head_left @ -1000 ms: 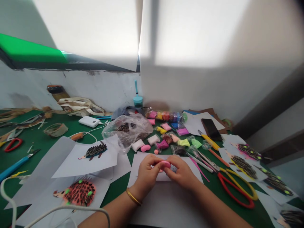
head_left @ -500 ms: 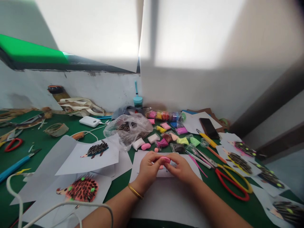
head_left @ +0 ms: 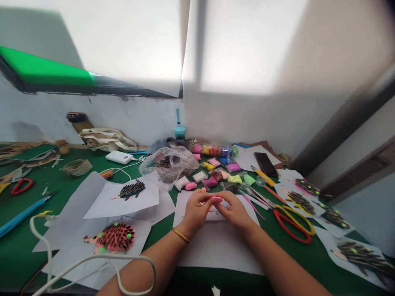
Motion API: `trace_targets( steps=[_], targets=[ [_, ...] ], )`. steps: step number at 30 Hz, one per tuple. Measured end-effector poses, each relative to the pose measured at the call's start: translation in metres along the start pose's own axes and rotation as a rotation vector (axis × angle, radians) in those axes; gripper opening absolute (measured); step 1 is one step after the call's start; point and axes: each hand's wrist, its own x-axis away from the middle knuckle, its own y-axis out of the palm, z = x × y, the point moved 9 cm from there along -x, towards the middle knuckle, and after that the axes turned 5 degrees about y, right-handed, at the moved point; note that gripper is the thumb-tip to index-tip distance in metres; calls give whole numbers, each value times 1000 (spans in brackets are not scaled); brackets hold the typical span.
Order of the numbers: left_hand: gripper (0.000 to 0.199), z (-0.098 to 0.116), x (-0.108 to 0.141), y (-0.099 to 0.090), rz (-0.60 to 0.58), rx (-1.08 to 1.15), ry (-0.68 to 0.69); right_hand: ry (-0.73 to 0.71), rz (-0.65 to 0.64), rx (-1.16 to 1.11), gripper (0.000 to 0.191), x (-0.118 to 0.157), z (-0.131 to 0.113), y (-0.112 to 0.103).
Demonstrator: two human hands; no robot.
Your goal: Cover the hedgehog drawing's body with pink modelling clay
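Closest in, a white cable (head_left: 92, 258) loops over the bottom left and passes in front of the left forearm; a white scrap (head_left: 215, 291) is cut off by the lower edge. The left hand (head_left: 194, 213) and right hand (head_left: 233, 213) pinch the pink clay (head_left: 217, 199) between their fingertips, above white paper (head_left: 216, 248); their curled fingers hide part of it and of the drawing underneath.

To the left lies a red hedgehog picture (head_left: 116, 237); to the right, the red-and-yellow scissors (head_left: 293, 224), with more hedgehog pictures (head_left: 302, 202) beyond them, the lowest running to the frame's edge.

Just past the hands, clay packets (head_left: 200, 176) crowd the green tabletop (head_left: 160, 276), beside a clear plastic bag (head_left: 169, 164) whose dark contents are hard to make out. Farther back are a phone (head_left: 265, 164), a white power bank (head_left: 119, 157) and a tube of coloured clay (head_left: 212, 149). By the wall, a blue cup (head_left: 180, 132) stands partly hidden behind the clutter.
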Motion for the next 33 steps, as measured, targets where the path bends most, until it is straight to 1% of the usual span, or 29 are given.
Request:
trace_targets(
  steps=[3,5,6,7,9,11,14,17,20,21,23,24,28,30,31,33],
  targets=[
    [26,-2,2,1,-5,-22,-3,-25,-8,-33,27,1,2,3],
    [37,-3,4,2,-8,-51,-4,-29,0,-30,30,2,4,4],
    [39,-2,4,3,-15,-65,5,-33,1,-24,31,2,4,5],
    [35,-1,4,4,-30,-75,19,-38,-5,-14,30,2,4,7],
    [20,4,3,6,-62,-79,43,-45,-28,3,29,2,2,10],
    [15,6,2,5,-61,-64,34,-45,-35,-4,29,3,0,11],
    [14,2,2,1,-23,-29,-14,-28,-33,-61,27,3,-1,9],
    [19,-1,4,1,-26,-19,-25,15,-35,-116,27,3,2,6],
    [37,-2,5,4,-45,-31,-26,42,-25,-99,26,4,4,3],
    [37,-1,5,5,-61,-30,-23,36,-26,-77,26,4,4,3],
    [21,3,3,7,-92,-16,-19,6,-35,-36,28,4,0,4],
    [17,4,3,7,-95,-6,-24,-7,-35,-26,29,4,-2,5],
    [22,2,1,2,-44,26,-69,4,-49,-66,28,3,-4,6],
    [23,-2,1,2,-38,42,-63,23,-55,-99,29,3,-1,5],
    [25,-4,1,2,-36,60,-67,49,-38,-108,30,2,3,3],
    [36,-13,2,1,-7,119,-101,137,37,-114,34,3,18,-5]
  ],
)
